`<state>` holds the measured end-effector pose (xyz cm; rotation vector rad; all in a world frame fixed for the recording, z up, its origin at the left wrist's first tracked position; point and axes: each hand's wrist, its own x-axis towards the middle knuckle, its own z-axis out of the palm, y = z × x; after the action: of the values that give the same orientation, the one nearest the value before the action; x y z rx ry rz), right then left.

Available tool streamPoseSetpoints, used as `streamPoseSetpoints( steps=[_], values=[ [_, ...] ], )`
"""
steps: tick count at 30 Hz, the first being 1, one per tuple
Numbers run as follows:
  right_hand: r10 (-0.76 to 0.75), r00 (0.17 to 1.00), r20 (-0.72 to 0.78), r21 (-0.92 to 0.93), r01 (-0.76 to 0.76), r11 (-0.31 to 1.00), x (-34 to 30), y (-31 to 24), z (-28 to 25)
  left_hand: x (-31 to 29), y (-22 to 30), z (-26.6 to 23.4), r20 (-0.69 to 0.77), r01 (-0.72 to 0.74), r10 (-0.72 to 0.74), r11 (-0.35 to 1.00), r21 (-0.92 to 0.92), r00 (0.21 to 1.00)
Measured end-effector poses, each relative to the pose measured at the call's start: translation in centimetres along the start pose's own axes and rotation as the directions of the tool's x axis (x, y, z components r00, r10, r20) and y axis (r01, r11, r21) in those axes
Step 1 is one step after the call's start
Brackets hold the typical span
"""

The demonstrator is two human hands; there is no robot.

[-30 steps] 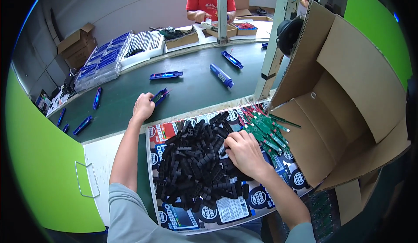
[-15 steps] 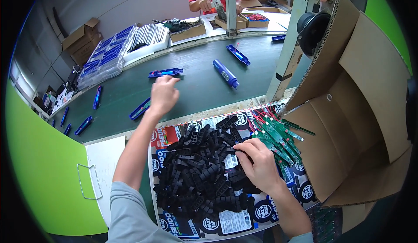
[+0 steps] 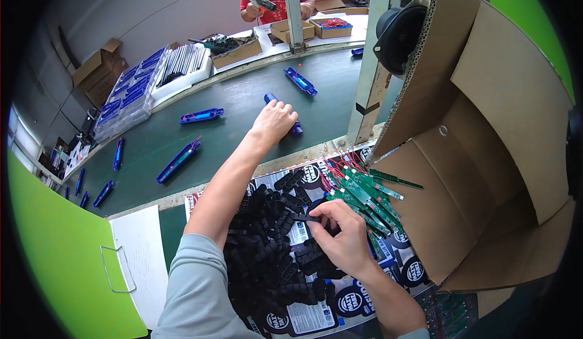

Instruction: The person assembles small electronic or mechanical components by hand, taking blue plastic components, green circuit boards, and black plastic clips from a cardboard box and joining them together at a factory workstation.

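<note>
My left hand (image 3: 276, 120) reaches out over the green belt, its fingers closed round a blue tubular casing (image 3: 297, 129). Both ends of that casing show past the hand; its middle is covered. Between the thumb and fingers of my right hand (image 3: 343, 236) is a small black ribbed plastic piece (image 3: 305, 217). This hand hovers above a heap of similar black pieces (image 3: 267, 242) on a printed sheet. Right of the heap lie several green circuit boards (image 3: 364, 196) with red wires.
Several open blue casings (image 3: 202, 116) lie along the belt (image 3: 237, 138). A large open cardboard box (image 3: 467, 187) and a metal post (image 3: 371, 90) stand on the right. A green panel (image 3: 61, 248) rises at left. Across the belt, a person in red (image 3: 267, 2) holds a tool.
My left hand has moved right, from near an open casing to the tubular one, and closed on it. The right hand still pinches the black piece. The view has shifted right.
</note>
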<state>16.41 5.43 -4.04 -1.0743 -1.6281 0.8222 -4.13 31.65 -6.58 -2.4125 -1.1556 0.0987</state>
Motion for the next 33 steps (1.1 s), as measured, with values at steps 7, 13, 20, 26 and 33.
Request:
streamPoseSetpoints(
  steps=[7, 13, 20, 26, 33],
  values=[
    [0.009, 0.998, -0.062, 0.059, -0.005, 0.998, -0.2, 0.6, 0.2, -4.8, -1.0, -1.5, 0.165, 0.132, -0.114, 0.986, -0.099, 0.980],
    [0.159, 0.983, -0.097, 0.434, -0.102, 0.895, 0.4, 2.1, -0.1, -10.3, -1.6, -5.3, -0.135, 0.288, -0.420, 0.789, -0.544, 0.897],
    [0.136, 0.981, -0.139, 0.427, -0.065, 0.902, 0.7, 0.1, -1.5, -16.2, 5.4, -14.8, 0.164, 0.080, -0.367, -0.234, -0.969, 0.916],
    [-0.138, 0.964, -0.227, 0.162, 0.178, 0.971, -0.3, -4.4, -1.6, -19.7, 11.1, -16.9, 0.251, 0.100, -0.202, -0.556, -0.825, 0.947],
    [-0.279, 0.940, -0.198, -0.233, 0.231, 0.945, -1.1, -5.7, -1.2, -20.5, 14.4, -17.7, 0.198, 0.056, -0.167, -0.609, -0.791, 0.966]
  ],
)
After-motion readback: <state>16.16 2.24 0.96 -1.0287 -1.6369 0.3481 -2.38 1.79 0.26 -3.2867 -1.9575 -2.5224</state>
